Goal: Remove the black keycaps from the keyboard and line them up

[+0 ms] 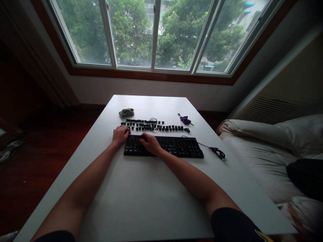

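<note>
A black keyboard [176, 145] lies on the white table, with several of its keys bare of caps at the left. Beyond its back edge, loose black keycaps [174, 128] stand in uneven rows. My left hand [120, 135] is at the left end of these rows, its fingers bent together around a dark keycap [129, 131] by the keyboard's back left corner. Over the keyboard's left part, my right hand [151, 144] has thumb and fingers pinched near the back edge. Something small and dark is at those fingertips, too unclear to name.
A crumpled grey cloth [126, 112] lies at the back left of the table [141, 201]. At the back right is a purple cloth-like item [185, 120] with a thin stick. A bundled black cable [217, 153] lies right of the keyboard. A pale sofa [252, 151] stands beyond.
</note>
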Demonstrator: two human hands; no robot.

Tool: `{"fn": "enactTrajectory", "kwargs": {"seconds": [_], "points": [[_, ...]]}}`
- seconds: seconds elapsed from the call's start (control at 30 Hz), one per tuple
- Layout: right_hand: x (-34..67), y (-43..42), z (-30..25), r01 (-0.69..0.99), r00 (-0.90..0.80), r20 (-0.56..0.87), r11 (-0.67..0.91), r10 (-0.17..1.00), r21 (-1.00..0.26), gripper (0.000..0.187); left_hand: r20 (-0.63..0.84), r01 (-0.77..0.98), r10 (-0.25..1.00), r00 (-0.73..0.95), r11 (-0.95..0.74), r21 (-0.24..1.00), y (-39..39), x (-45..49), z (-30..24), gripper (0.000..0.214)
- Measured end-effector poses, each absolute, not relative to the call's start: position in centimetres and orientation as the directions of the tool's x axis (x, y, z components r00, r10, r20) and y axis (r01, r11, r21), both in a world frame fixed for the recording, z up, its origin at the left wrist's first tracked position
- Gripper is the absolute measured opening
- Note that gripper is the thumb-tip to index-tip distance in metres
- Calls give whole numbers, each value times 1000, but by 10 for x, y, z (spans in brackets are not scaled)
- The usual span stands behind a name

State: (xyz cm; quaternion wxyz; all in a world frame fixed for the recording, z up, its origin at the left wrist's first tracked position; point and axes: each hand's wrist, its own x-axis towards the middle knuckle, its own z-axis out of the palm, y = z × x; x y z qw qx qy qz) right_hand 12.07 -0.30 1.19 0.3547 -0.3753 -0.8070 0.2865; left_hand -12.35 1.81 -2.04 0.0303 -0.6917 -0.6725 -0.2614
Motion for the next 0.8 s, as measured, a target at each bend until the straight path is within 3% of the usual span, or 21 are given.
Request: {"fn": "enactTrajectory", "kwargs": {"seconds": [0.8], "points": [[121, -3, 11, 394, -465, 366, 558, 806, -730, 17, 401, 944, 915, -46, -91, 316, 20, -124, -23, 23]]}}
